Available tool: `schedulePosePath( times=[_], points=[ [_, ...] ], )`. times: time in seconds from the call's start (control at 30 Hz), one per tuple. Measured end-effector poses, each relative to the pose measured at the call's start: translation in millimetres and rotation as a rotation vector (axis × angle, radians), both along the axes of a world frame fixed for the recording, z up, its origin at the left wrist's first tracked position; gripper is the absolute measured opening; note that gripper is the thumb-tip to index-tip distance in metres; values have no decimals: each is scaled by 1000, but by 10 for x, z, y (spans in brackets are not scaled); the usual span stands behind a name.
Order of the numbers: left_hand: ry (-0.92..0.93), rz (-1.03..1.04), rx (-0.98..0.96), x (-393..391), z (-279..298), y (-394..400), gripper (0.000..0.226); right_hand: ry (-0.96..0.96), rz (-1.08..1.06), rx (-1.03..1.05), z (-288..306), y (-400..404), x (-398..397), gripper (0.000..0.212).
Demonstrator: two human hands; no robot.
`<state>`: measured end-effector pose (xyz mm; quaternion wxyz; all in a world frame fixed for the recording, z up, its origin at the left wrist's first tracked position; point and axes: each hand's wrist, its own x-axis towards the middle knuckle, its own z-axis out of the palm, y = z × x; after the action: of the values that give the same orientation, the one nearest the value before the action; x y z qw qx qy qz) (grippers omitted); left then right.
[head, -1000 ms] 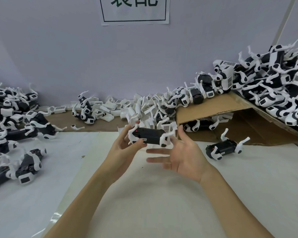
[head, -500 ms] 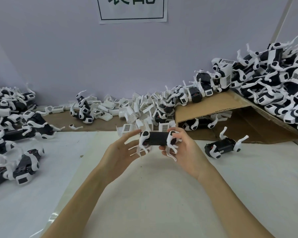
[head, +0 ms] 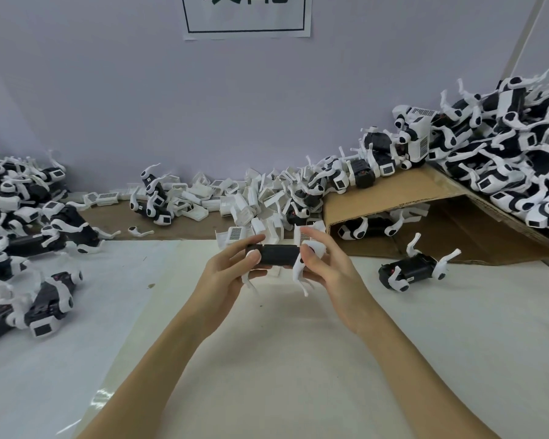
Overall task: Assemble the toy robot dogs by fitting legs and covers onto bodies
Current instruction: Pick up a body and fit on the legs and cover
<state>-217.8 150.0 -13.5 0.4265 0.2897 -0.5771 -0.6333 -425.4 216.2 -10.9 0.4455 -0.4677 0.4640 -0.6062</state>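
A black toy dog body with white legs hanging down is held level above the white table sheet, between both hands. My left hand grips its left end, fingers curled over the top. My right hand grips the right end around the white leg joint. Behind the hands lies a heap of loose white covers. Another black body with white legs lies on the sheet to the right.
A pile of toy dogs covers the left side of the table. A tilted cardboard flap at the right carries a large heap of dogs. A paper sign hangs on the wall.
The right hand, open beside the body a second ago, has closed on its right end. The body has been turned over so its legs point down.
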Motion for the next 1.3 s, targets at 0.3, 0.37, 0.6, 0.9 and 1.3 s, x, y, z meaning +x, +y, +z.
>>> schedulePosePath(
  times=[0.3,0.37,0.6,0.9,1.3],
  points=[
    [-72,49,-144,-1,4,88,51,-4,5,-2,3,8,-12,66],
    [-72,144,-216,-23,-1,92,53,112,-98,59,-20,-5,36,72],
    [-450,430,-1013,-107,-138,112,77,71,50,180,-4,34,126,62],
    [-457,205,-1106,-99,-155,161,93,-62,156,227,-5,70,174,38],
    [-567,267,-1210,-22,-56,60,78,754,38,-34,-187,14,-46,83]
  ],
)
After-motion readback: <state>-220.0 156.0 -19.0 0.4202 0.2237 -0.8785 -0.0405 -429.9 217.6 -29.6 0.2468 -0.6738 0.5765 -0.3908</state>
